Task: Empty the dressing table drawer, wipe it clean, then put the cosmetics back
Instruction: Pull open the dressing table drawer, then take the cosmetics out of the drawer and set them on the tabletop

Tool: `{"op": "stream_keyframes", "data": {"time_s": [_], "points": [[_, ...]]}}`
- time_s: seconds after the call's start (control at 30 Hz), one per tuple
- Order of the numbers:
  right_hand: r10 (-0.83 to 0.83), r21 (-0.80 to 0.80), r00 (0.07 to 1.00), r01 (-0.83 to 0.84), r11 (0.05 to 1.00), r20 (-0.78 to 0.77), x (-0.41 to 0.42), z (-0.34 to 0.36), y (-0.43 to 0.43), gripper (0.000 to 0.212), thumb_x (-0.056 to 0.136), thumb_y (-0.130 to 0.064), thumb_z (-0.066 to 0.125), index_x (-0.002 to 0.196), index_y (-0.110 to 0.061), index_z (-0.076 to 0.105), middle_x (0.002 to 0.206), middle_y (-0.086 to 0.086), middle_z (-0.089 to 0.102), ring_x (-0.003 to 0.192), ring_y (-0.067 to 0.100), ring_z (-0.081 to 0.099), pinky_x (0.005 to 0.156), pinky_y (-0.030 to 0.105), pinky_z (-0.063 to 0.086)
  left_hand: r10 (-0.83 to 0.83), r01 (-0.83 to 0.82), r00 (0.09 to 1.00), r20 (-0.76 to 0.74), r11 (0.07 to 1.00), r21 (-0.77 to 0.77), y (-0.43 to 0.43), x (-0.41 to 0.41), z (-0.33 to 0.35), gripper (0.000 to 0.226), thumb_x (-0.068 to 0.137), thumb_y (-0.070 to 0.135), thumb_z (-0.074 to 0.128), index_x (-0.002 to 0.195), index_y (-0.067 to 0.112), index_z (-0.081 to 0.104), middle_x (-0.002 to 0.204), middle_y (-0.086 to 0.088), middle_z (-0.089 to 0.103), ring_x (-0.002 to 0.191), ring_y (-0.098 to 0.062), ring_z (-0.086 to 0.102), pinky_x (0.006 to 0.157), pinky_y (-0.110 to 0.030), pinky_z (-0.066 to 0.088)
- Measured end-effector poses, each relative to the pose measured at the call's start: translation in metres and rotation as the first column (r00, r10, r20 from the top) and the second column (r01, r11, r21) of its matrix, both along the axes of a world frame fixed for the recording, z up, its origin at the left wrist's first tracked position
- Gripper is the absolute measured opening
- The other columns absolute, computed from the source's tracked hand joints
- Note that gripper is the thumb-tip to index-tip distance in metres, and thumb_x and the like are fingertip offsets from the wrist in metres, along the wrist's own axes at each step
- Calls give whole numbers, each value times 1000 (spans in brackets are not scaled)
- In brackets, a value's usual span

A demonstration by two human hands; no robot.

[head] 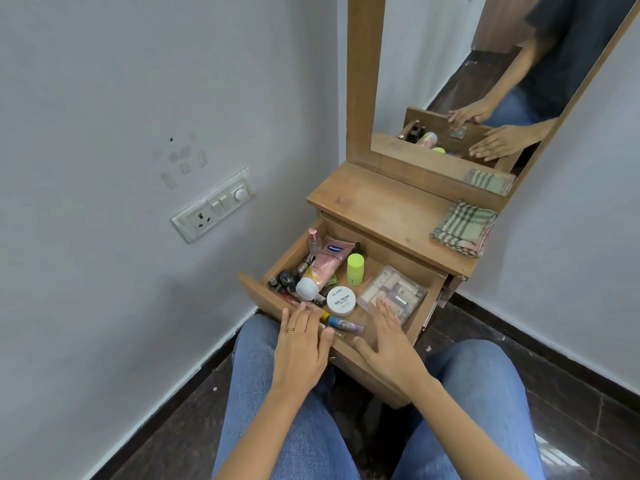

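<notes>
The wooden drawer (420, 308) of the dressing table stands pulled out and full of cosmetics. Inside lie a pink lotion tube (320, 268), a lime green stick (355, 270), a white nail polish remover jar (341, 301), a clear pouch (394, 292) of small items, several dark nail polish bottles (285, 282) and a slim tube (341, 323) near the front. My left hand (301, 344) lies flat over the front edge, fingers straight, touching items at the front left. My right hand (388, 344) reaches in with straight fingers, fingertips at the pouch.
A folded checked cloth (462, 228) lies on the right of the table top (377, 206). A tall mirror (460, 81) stands behind. A switch panel (214, 206) is on the left wall. My knees in jeans (478, 403) sit just before the drawer, over dark floor.
</notes>
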State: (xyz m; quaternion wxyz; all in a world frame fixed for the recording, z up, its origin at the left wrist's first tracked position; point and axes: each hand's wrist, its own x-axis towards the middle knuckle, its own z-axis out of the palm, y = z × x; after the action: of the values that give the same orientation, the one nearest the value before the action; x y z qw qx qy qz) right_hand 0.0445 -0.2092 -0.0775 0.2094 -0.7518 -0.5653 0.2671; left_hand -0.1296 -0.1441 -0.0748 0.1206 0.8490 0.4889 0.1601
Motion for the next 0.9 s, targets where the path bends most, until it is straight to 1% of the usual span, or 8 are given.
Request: {"op": "stream_keyframes", "data": {"time_s": [0.17, 0.23, 0.3, 0.4, 0.5, 0.67, 0.73, 0.9], "points": [[14, -12, 999, -14, 1000, -39, 3, 3, 5, 72, 92, -49, 47, 151, -25, 13, 160, 0, 6, 147, 14, 2, 119, 34, 10, 30, -29, 999, 31, 999, -22, 5, 3, 6, 52, 95, 45, 19, 121, 20, 57, 125, 5, 58, 128, -10, 44, 120, -34, 5], [7, -5, 998, -7, 1000, -68, 5, 5, 12, 65, 93, -36, 52, 149, -23, 22, 157, 3, 24, 141, 18, 29, 113, 32, 28, 49, -47, 997, 53, 998, -30, 11, 3, 7, 44, 96, 44, 25, 118, 21, 56, 120, 6, 60, 122, -9, 49, 120, -36, 9], [3, 8, 995, -2, 1000, -95, 6, 7, 21, 54, 93, -27, 54, 142, -22, 33, 142, 3, 47, 114, 14, 55, 93, 23, 42, 79, -76, 993, 88, 996, -36, 23, 3, 10, 32, 97, 38, 37, 116, 20, 56, 113, 6, 62, 115, -10, 53, 120, -39, 15], [11, 38, 998, -9, 999, -60, 5, 7, 44, 43, 92, -21, 53, 134, -21, 47, 128, 3, 60, 108, 15, 58, 83, 19, 43, 146, -144, 984, 100, 989, -27, 47, 0, 14, 27, 94, 31, 51, 117, 18, 56, 115, 2, 63, 114, -13, 55, 120, -40, 17], [54, 108, 998, -50, 993, -30, -3, 13, 77, 35, 90, -16, 54, 125, -20, 57, 118, 2, 64, 101, 15, 60, 84, 26, 50, 199, -197, 979, 38, 978, -63, 73, -5, 20, 36, 90, 29, 58, 124, 15, 54, 120, -2, 61, 118, -17, 53, 119, -41, 12], [129, 141, 991, -125, 982, -24, -20, 22, 140, 21, 90, -9, 53, 110, -10, 62, 102, 9, 68, 91, 23, 64, 73, 28, 50, 189, -207, 972, -136, 970, -125, 106, -7, 29, 39, 86, 23, 63, 122, 14, 55, 119, -6, 62, 121, -24, 50, 120, -41, 11], [147, 116, 989, -146, 983, -7, -27, 23, 161, 28, 89, -6, 50, 115, -8, 61, 107, 11, 67, 95, 26, 63, 74, 30, 50, 164, -189, 972, -166, 970, -150, 114, -6, 30, 35, 85, 23, 63, 118, 14, 59, 116, -6, 63, 120, -26, 48, 119, -41, 12], [211, 5, 977, -212, 977, 24, -45, 14, 193, 32, 88, -12, 53, 119, -12, 60, 117, 10, 64, 106, 28, 61, 89, 40, 52, 107, -151, 958, -267, 977, -152, 129, -4, 29, 27, 85, 28, 63, 111, 18, 65, 104, -3, 66, 116, -27, 47, 120, -41, 8]]}}
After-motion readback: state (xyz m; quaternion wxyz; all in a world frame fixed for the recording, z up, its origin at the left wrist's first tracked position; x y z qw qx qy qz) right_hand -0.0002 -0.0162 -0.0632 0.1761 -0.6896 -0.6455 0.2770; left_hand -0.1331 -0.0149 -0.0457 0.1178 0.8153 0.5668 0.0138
